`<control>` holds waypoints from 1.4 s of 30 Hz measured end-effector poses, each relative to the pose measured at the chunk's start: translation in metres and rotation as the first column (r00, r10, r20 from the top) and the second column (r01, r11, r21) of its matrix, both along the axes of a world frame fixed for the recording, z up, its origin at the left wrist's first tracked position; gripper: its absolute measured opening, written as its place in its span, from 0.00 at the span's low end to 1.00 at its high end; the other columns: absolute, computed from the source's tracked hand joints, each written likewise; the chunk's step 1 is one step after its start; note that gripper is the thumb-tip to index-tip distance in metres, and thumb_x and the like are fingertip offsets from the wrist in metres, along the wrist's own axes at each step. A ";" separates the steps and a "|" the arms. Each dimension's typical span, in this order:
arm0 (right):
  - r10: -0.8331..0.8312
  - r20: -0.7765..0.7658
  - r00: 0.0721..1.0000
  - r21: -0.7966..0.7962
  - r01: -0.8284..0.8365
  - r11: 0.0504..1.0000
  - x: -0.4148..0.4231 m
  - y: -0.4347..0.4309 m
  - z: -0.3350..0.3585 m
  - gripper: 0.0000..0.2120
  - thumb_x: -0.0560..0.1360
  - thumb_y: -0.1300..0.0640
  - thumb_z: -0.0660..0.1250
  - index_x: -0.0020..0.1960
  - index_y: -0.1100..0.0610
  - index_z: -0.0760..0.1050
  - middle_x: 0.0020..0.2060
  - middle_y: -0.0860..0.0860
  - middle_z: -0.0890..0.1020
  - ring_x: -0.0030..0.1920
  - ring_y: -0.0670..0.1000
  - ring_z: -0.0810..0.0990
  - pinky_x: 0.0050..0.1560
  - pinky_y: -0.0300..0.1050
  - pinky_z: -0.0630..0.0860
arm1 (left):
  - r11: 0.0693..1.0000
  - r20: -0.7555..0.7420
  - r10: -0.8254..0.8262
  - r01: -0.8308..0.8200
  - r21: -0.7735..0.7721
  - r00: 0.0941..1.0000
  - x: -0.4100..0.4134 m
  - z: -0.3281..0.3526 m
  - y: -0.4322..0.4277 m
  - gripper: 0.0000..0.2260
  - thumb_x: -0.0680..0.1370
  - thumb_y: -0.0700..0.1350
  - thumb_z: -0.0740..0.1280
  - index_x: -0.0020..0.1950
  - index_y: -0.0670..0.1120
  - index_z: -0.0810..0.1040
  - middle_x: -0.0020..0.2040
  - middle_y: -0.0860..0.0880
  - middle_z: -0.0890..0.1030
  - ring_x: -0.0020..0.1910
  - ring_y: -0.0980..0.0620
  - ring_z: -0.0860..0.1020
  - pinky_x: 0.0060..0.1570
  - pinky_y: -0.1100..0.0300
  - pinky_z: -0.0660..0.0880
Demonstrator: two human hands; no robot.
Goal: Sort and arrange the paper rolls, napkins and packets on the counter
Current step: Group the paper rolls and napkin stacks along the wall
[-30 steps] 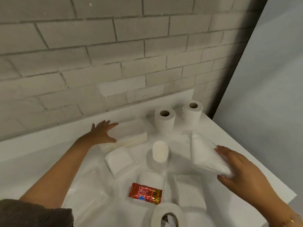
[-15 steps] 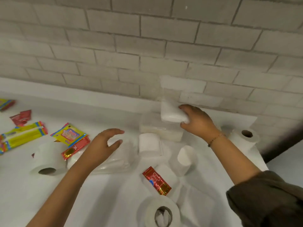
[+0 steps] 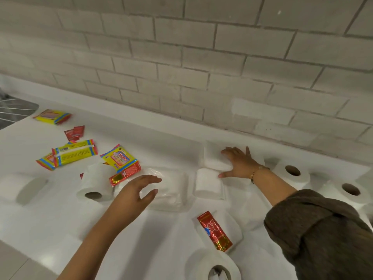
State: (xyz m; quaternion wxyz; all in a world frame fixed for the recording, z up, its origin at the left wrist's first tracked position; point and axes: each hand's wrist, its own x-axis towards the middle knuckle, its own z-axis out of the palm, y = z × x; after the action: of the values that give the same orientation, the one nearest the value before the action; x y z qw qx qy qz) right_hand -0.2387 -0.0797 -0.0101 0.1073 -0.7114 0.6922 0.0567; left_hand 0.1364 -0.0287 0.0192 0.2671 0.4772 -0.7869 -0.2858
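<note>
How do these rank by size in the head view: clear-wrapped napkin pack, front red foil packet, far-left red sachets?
1. clear-wrapped napkin pack
2. front red foil packet, though it lies nearest the camera
3. far-left red sachets

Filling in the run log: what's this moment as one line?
right hand flat on napkin stack by wall | left hand open above wrapped pack | packets loose at left

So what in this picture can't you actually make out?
Head view:
- Nearest paper roll: cut off by the bottom edge.
- Napkin stack by the wall: partly covered by the right hand.
- Red sachets: print too small to read.
- Left hand: touching the wrapped pack or hovering, unclear.
</note>
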 end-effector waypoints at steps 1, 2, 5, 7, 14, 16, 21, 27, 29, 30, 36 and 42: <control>-0.010 -0.004 1.000 -0.013 0.010 1.000 0.000 -0.001 0.004 0.51 0.61 0.25 0.61 0.74 0.47 0.47 0.76 0.49 0.49 0.76 0.54 0.45 0.72 0.63 0.34 | 1.000 0.003 -0.008 0.008 0.006 1.000 -0.001 0.000 0.000 0.15 0.75 0.45 0.68 0.50 0.67 0.71 0.54 0.69 0.73 0.54 0.80 0.67 0.50 0.85 0.62; -0.025 -0.004 1.000 -0.036 0.025 0.999 0.001 0.000 0.009 0.50 0.62 0.25 0.60 0.75 0.47 0.45 0.76 0.49 0.46 0.76 0.53 0.43 0.71 0.62 0.33 | 1.000 0.006 -0.017 0.017 0.009 1.000 -0.002 0.000 0.000 0.15 0.75 0.45 0.67 0.50 0.67 0.72 0.54 0.69 0.73 0.53 0.81 0.67 0.49 0.85 0.62; -0.078 0.052 0.996 -0.162 0.085 0.983 0.002 0.014 0.032 0.43 0.68 0.29 0.57 0.75 0.48 0.45 0.76 0.50 0.45 0.76 0.52 0.41 0.72 0.60 0.33 | 0.999 -0.011 -0.040 0.040 0.023 0.999 -0.008 0.001 -0.002 0.14 0.75 0.46 0.67 0.50 0.67 0.72 0.55 0.67 0.75 0.54 0.75 0.70 0.50 0.83 0.63; -0.118 0.090 0.989 -0.257 0.138 0.957 0.001 0.035 0.045 0.38 0.72 0.34 0.57 0.75 0.49 0.49 0.76 0.50 0.48 0.76 0.51 0.44 0.73 0.58 0.34 | 0.997 -0.022 -0.062 0.063 0.040 0.998 -0.016 0.002 -0.003 0.14 0.76 0.46 0.67 0.52 0.66 0.73 0.56 0.64 0.76 0.56 0.67 0.73 0.50 0.79 0.65; -0.226 0.186 0.956 -0.421 0.286 0.861 0.004 0.161 0.047 0.27 0.75 0.43 0.61 0.71 0.50 0.61 0.71 0.51 0.65 0.73 0.51 0.59 0.73 0.57 0.40 | 0.969 -0.023 -0.229 0.230 0.089 0.973 -0.066 0.002 0.003 0.13 0.76 0.46 0.66 0.52 0.66 0.73 0.58 0.62 0.76 0.58 0.62 0.74 0.54 0.69 0.66; -0.285 0.203 0.937 -0.410 0.346 0.844 0.007 0.195 0.040 0.26 0.75 0.43 0.61 0.71 0.49 0.61 0.71 0.50 0.65 0.73 0.49 0.59 0.74 0.56 0.40 | 0.953 -0.004 -0.284 0.283 0.107 0.959 -0.084 0.000 0.010 0.14 0.77 0.47 0.65 0.50 0.68 0.71 0.57 0.62 0.74 0.56 0.62 0.73 0.55 0.66 0.66; -0.440 0.246 0.864 -0.320 0.500 0.804 0.015 0.264 0.018 0.26 0.75 0.42 0.60 0.70 0.47 0.62 0.70 0.47 0.66 0.72 0.47 0.61 0.73 0.51 0.37 | 0.896 -0.025 -0.414 0.412 0.167 0.910 -0.119 -0.009 0.026 0.14 0.77 0.47 0.65 0.49 0.70 0.70 0.55 0.65 0.73 0.54 0.64 0.73 0.50 0.70 0.68; -0.557 0.254 0.791 -0.113 0.596 0.795 0.026 0.314 -0.012 0.41 0.64 0.26 0.45 0.70 0.46 0.62 0.68 0.43 0.68 0.70 0.45 0.63 0.73 0.53 0.37 | 0.844 -0.013 -0.505 0.497 0.200 0.863 -0.151 -0.017 0.044 0.15 0.77 0.47 0.64 0.49 0.70 0.69 0.53 0.68 0.71 0.51 0.68 0.72 0.52 0.66 0.70; -0.584 0.276 0.763 -0.040 0.616 0.787 0.030 0.321 -0.023 0.49 0.57 0.20 0.41 0.70 0.46 0.62 0.68 0.43 0.69 0.69 0.45 0.63 0.73 0.54 0.38 | 0.838 -0.002 -0.515 0.504 0.206 0.857 -0.155 -0.019 0.048 0.16 0.77 0.48 0.64 0.47 0.72 0.69 0.50 0.73 0.68 0.49 0.71 0.71 0.50 0.69 0.68; -0.595 0.286 0.751 -0.005 0.622 0.783 0.031 0.323 -0.028 0.53 0.55 0.18 0.40 0.70 0.47 0.62 0.68 0.43 0.68 0.69 0.46 0.63 0.73 0.55 0.38 | 0.836 0.001 -0.519 0.507 0.208 0.855 -0.157 -0.020 0.049 0.16 0.77 0.48 0.64 0.47 0.72 0.68 0.50 0.73 0.67 0.49 0.72 0.70 0.51 0.69 0.68; -0.623 0.336 0.707 0.116 0.625 0.772 0.043 0.318 -0.042 0.56 0.48 0.16 0.42 0.64 0.49 0.68 0.61 0.45 0.73 0.64 0.50 0.68 0.73 0.57 0.50 | 0.831 0.016 -0.529 0.514 0.211 0.849 -0.161 -0.021 0.058 0.12 0.77 0.48 0.64 0.51 0.68 0.70 0.54 0.65 0.70 0.50 0.66 0.71 0.56 0.66 0.67; -0.645 0.644 0.412 0.224 0.704 0.674 0.051 0.315 -0.040 0.26 0.60 0.41 0.76 0.48 0.50 0.66 0.45 0.46 0.76 0.44 0.45 0.74 0.43 0.40 0.74 | 0.871 0.042 -0.472 0.458 0.175 0.881 -0.167 -0.028 0.062 0.12 0.77 0.47 0.64 0.59 0.58 0.74 0.60 0.61 0.71 0.59 0.59 0.71 0.60 0.64 0.66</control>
State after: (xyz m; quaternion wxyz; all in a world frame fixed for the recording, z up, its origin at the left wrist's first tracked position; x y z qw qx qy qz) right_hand -0.1873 0.2354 -0.0499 0.3357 -0.3438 0.8300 -0.2832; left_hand -0.0302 0.0335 -0.0091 0.1184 0.3050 -0.8635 -0.3837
